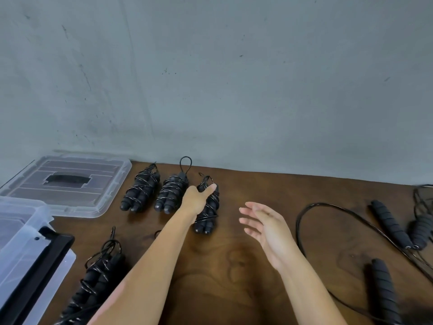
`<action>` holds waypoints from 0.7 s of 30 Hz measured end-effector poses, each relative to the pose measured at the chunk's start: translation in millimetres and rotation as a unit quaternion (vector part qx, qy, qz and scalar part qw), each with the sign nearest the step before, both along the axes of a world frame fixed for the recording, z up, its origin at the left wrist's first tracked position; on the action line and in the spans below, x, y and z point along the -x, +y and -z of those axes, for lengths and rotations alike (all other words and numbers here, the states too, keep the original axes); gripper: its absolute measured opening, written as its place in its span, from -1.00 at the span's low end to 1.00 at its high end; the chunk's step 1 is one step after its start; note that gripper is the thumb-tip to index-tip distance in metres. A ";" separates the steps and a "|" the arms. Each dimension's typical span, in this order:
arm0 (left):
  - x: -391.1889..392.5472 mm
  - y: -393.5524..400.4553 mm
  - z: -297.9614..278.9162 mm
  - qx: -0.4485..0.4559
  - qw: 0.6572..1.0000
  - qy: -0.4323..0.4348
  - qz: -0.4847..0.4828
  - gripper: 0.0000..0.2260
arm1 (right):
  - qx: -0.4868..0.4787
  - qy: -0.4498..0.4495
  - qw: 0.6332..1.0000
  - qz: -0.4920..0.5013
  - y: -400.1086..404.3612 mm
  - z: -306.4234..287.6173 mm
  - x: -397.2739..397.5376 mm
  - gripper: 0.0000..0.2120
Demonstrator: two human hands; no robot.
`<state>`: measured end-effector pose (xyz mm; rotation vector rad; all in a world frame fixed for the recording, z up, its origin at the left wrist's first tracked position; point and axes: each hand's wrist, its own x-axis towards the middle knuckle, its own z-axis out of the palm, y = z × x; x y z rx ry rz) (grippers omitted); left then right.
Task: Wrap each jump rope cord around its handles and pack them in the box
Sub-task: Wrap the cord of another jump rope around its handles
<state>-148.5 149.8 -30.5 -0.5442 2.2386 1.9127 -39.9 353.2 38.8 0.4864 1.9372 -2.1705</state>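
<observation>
**Third wrapped rope under my left hand, loose ropes waiting on the right**

I see the grey wall [234,78] filling the upper half of the view, and below it the dark wooden table [234,266]. At the far left lies the clear box lid [70,184], flat on the table, with a black handle set in its middle. Nearer to me, at the left edge, stands the clear box [21,231], with a black latch on its near rim.

On the right side lie the unwrapped ropes [389,224]: black foam handles with their cords trailing in a wide loop across the wood, and one more handle [384,292] close to the bottom edge.

Along the back of the table sit three wrapped bundles in a row. The left bundle [140,191] and the middle bundle [172,191] lie free, just beside each other. The right bundle [207,219] is under my left hand [196,198], whose fingers reach over its far end; I cannot tell whether they curl round it or only rest on it. A fourth bundle [98,277] lies near the box, at the lower left, partly hidden by my left forearm.

My right hand [264,224] hangs above the table with fingers spread and relaxed, holding nothing.
</observation>
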 end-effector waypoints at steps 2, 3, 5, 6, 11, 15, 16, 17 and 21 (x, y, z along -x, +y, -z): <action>-1.0 2.6 -2.4 0.019 0.999 0.001 -0.028 -0.46 | 0.001 0.001 1.000 -0.002 -0.6 1.3 2.2 -0.79; -0.6 3.2 -2.8 0.029 0.999 0.007 -0.035 -0.52 | 0.002 0.001 1.000 -0.001 -0.6 2.4 3.5 -0.79; -0.2 4.2 -4.4 0.059 0.998 0.026 -0.028 -0.56 | 0.002 0.000 1.000 -0.001 -0.3 4.7 4.6 -0.78; -0.3 4.8 -5.6 0.078 0.996 0.034 -0.018 -0.56 | 0.003 0.000 1.000 -0.002 -0.4 5.7 5.0 -0.78; 0.8 12.9 -5.8 0.116 0.993 0.037 0.010 -0.57 | 0.002 -0.007 1.000 -0.004 -0.9 10.3 3.9 -0.78; 1.7 19.1 -4.5 0.169 0.985 0.035 0.015 -0.54 | 0.000 -0.007 1.000 -0.001 -0.1 11.2 3.2 -0.77; 1.4 20.0 -5.6 0.188 0.981 0.037 0.019 -0.51 | -0.002 -0.006 1.000 -0.002 0.4 11.1 3.1 -0.77; 1.3 20.1 -6.0 0.208 0.977 0.041 0.025 -0.49 | -0.003 -0.005 1.000 -0.002 1.3 10.8 2.8 -0.77; 0.5 18.6 -7.3 0.219 0.973 0.059 0.051 -0.55 | -0.004 0.000 1.000 0.003 5.7 7.5 0.7 -0.77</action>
